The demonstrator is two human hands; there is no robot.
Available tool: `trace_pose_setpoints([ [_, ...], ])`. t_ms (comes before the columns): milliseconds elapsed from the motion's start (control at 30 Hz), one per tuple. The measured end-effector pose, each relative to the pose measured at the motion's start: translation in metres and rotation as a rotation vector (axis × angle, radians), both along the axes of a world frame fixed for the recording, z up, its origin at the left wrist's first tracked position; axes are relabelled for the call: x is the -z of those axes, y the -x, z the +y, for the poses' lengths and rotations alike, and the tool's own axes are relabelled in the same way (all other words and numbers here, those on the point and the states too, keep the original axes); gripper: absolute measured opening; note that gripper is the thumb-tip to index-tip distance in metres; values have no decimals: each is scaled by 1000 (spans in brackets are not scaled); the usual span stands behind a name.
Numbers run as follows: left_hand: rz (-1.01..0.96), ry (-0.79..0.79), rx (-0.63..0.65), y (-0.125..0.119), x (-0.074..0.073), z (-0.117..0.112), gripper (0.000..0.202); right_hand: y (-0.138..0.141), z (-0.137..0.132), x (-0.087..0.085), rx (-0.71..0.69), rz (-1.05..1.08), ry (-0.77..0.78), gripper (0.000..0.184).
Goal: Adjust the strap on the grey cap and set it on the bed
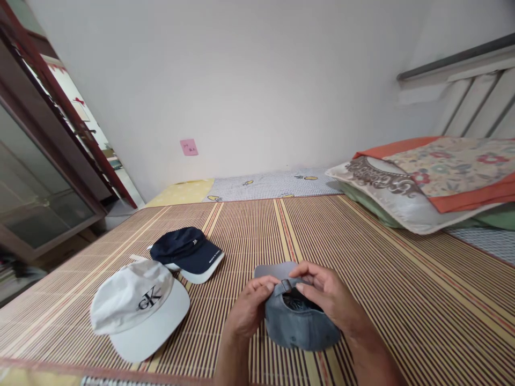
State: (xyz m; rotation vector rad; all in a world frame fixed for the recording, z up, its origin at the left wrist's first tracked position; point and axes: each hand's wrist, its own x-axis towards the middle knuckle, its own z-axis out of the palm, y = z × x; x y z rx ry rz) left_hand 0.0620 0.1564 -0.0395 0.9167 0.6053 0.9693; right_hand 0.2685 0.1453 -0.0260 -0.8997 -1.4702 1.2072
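Observation:
A grey-blue baseball cap (301, 328) lies crown down on the bamboo mat, its back strap towards me and its brim pointing away. My left hand (251, 305) pinches the left end of the strap beside the metal buckle (286, 285). On the other side, my right hand (328, 292) grips the strap and the cap's edge, thumb and fingers closed. To the left sits a white cap (124, 300) with black letters on its front. Just behind it is a navy cap (181, 249) with a pale edge under its brim.
The striped bamboo mat (249, 241) covers the bed up to a patterned sheet (273, 185) by the wall. Pillows (386, 187) with an orange-edged floral cover (454, 166) are at the right. A pink note (189, 147) is on the wall. A glass-fronted cabinet (36, 177) stands left.

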Motion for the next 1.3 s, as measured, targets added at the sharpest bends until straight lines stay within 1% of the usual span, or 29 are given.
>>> trace_pose_setpoints([
  [133,9,-3,-37,2,3,0,43,1,-1,-1,0,11,-16,14],
  [267,7,-15,-75,5,0,0,40,-2,-1,-4,-29,-2,12,17],
  [367,-30,-9,-127,9,-2,0,37,-8,-1,-5,-85,-43,52,27],
  [467,-64,-13,-159,16,-2,1,36,-14,0,-2,-182,-72,85,38],
  [533,-56,-21,-145,21,-2,1,37,-17,2,4,-245,-86,102,44],
  [633,-9,-42,-120,29,-1,1,39,-20,5,14,-292,-48,134,49],
  [767,103,-81,-24,42,1,2,45,-23,6,23,-279,53,117,47],
  [833,145,-103,19,47,2,2,47,-23,5,27,-264,115,133,46],
  [933,156,-138,34,51,4,3,50,-20,3,30,-258,223,179,46],
  [1000,148,-145,27,52,5,3,50,-19,1,28,-277,250,193,44],
  [1067,138,-140,27,53,6,4,50,-19,0,22,-336,211,200,43],
  [1167,127,-129,36,54,8,5,50,-19,-1,14,-425,82,220,47],
  [1300,122,-132,18,58,11,6,51,-19,1,14,-479,-30,242,49],
])
